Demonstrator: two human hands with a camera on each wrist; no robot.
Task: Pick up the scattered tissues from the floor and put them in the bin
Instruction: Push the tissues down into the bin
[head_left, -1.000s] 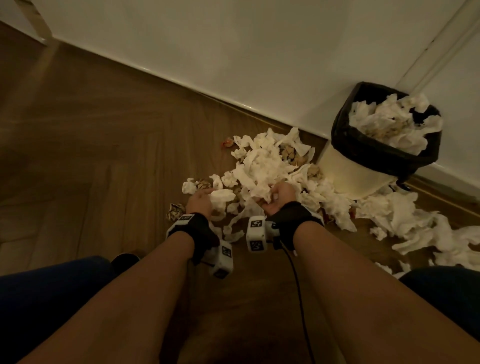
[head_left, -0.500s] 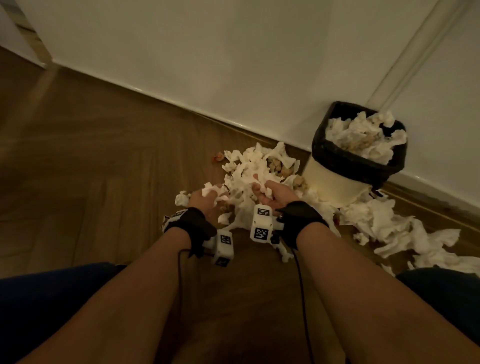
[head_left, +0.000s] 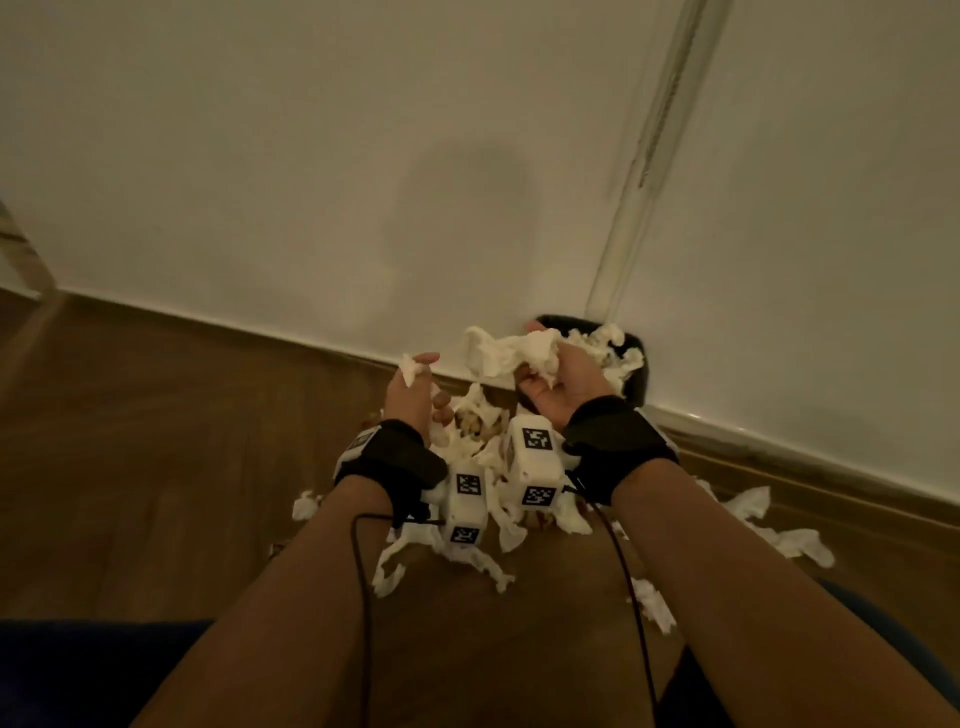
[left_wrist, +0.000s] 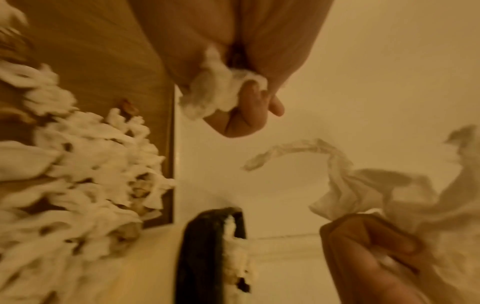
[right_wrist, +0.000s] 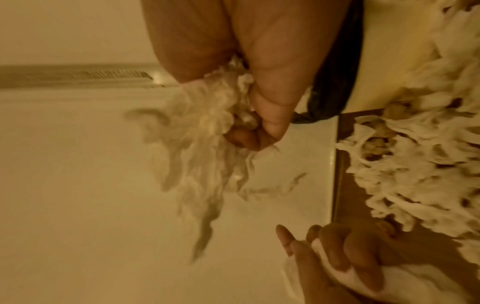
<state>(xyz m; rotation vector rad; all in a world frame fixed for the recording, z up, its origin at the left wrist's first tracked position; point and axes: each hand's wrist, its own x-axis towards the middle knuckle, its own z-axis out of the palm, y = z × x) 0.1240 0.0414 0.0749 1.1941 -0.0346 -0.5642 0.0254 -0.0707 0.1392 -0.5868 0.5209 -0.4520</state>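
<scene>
Right hand (head_left: 563, 382): fingers (right_wrist: 270, 121) clutching a tissue wad (head_left: 511, 351), bin (head_left: 636, 364) at 3 o'clock. Left hand (head_left: 410, 397): fingers (left_wrist: 253, 96) pinching a scrap (head_left: 411, 370).

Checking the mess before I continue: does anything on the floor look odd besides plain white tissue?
Yes. Brownish crumpled bits sit mixed into the white tissue pile on the floor between the wrists, unlike the clean tissues around them. What they are is unclear. The bin already looks heaped full.

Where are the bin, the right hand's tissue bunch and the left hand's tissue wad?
bin (head_left: 638, 364), head view, black liner at its right rim.
tissue bunch (head_left: 511, 351), head view, middle of the crumpled mass.
tissue wad (left_wrist: 221, 92), left wrist view, centre of the clump.
</scene>
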